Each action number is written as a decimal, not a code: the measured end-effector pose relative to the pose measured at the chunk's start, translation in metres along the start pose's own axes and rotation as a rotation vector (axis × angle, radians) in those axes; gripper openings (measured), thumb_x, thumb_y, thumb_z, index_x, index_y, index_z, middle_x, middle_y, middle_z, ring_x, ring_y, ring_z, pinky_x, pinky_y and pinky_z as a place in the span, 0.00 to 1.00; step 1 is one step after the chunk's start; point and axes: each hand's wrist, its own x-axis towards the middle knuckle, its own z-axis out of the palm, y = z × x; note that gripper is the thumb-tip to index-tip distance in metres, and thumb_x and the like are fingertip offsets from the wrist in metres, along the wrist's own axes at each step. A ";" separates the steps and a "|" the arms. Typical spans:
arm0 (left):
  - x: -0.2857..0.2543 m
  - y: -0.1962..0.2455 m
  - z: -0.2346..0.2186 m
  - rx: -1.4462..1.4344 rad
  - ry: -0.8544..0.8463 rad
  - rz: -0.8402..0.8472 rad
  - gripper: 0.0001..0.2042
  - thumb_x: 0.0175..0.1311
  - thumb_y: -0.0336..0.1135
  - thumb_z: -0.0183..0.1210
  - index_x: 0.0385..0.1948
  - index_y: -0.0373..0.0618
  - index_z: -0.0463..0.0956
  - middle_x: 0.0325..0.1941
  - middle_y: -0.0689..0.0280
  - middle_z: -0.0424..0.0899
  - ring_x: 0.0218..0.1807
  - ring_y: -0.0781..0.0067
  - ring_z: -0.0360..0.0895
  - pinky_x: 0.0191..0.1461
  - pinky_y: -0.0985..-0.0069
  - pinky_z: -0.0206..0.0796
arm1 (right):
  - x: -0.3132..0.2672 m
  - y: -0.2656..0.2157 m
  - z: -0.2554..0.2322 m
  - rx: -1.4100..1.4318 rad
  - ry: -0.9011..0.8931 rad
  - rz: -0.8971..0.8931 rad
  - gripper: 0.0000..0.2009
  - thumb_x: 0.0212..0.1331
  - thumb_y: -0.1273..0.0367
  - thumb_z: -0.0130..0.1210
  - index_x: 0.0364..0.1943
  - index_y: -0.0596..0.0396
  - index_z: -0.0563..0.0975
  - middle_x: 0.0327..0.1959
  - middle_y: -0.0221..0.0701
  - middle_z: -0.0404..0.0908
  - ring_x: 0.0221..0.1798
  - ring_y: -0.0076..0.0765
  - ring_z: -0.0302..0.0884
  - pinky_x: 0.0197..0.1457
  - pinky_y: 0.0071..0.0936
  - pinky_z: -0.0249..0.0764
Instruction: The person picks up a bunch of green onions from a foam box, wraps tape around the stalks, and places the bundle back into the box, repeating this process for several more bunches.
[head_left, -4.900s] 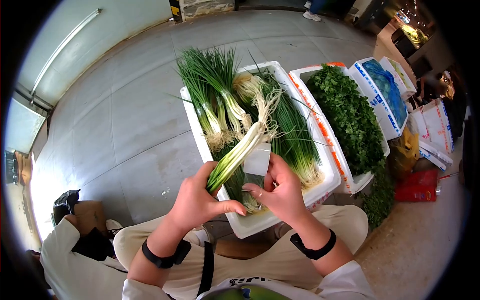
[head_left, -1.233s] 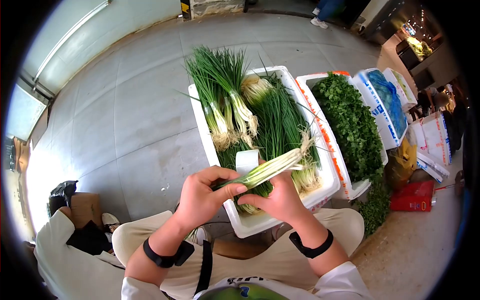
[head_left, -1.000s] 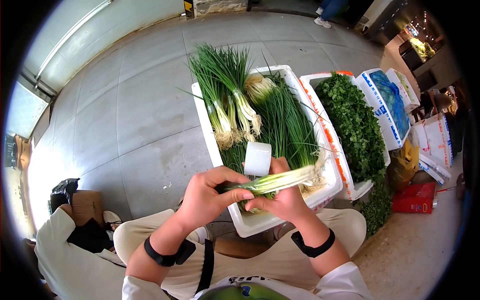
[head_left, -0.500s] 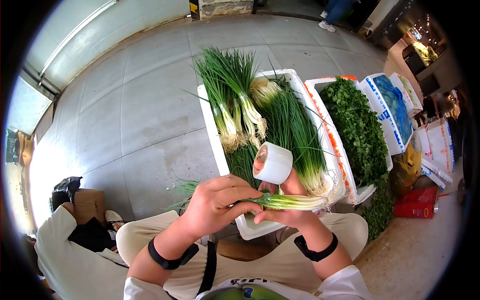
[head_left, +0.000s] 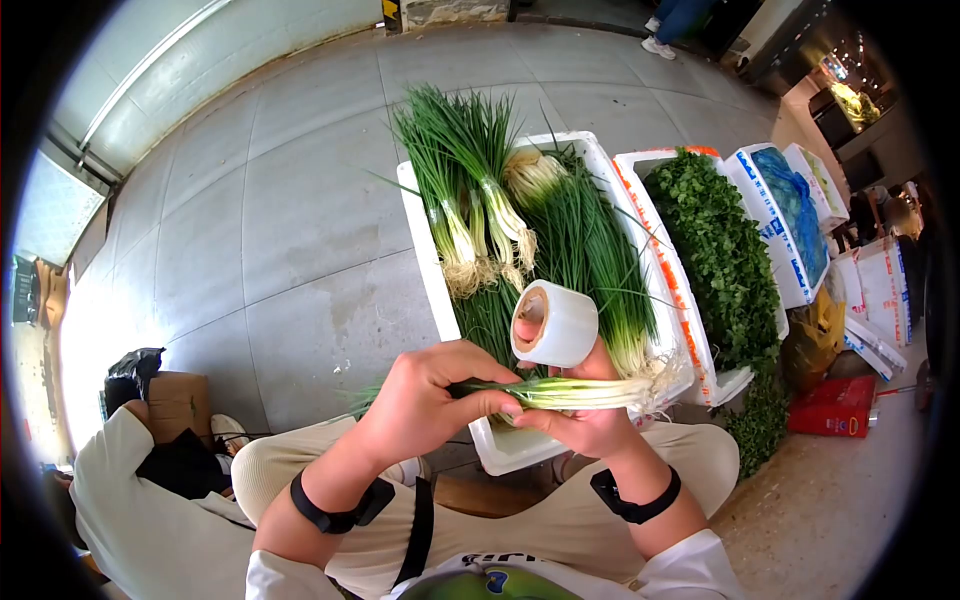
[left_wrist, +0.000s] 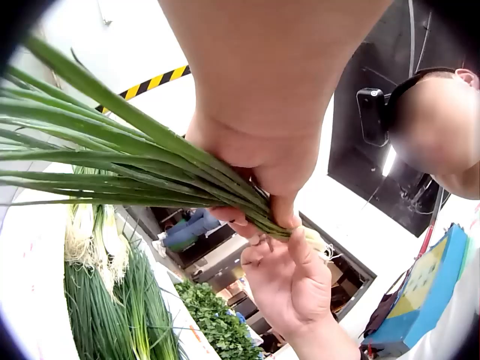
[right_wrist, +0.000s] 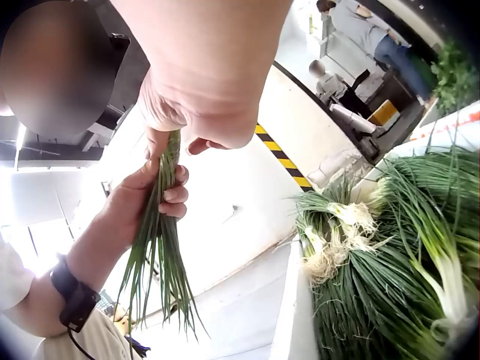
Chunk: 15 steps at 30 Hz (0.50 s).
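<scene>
My left hand (head_left: 425, 400) grips a small bunch of spring onions (head_left: 585, 394) round its green part. The white stems and roots point right, and the long leaves (left_wrist: 112, 150) fan out past the hand in the left wrist view. My right hand (head_left: 596, 428) holds a wide roll of clear tape (head_left: 572, 328), with a finger through its core. Its thumb lies along the bunch beside the left thumb, and the stems cross over this hand. Below is a white foam box (head_left: 428, 258) with tied spring onions (head_left: 468, 215) and loose ones (head_left: 590, 250).
A second foam box (head_left: 640, 170) full of leafy greens (head_left: 715, 250) stands to the right. Beyond it are a box with blue bags (head_left: 785, 190) and a red packet (head_left: 832, 407). At left, a cardboard box (head_left: 180, 405) sits by another person's white sleeve (head_left: 140, 490).
The bunch has swung from pointing up and away to lying nearly level, roots to the right. The tape roll has moved right and turned, showing its core. The left hand keeps its grip.
</scene>
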 end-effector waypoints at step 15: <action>-0.001 -0.002 -0.008 -0.001 -0.076 -0.025 0.11 0.53 0.32 0.74 0.36 0.39 0.85 0.37 0.62 0.87 0.36 0.68 0.83 0.43 0.73 0.74 | 0.000 -0.008 0.004 -0.239 -0.068 -0.016 0.37 0.53 0.74 0.72 0.68 0.60 0.65 0.65 0.38 0.74 0.68 0.37 0.71 0.70 0.34 0.67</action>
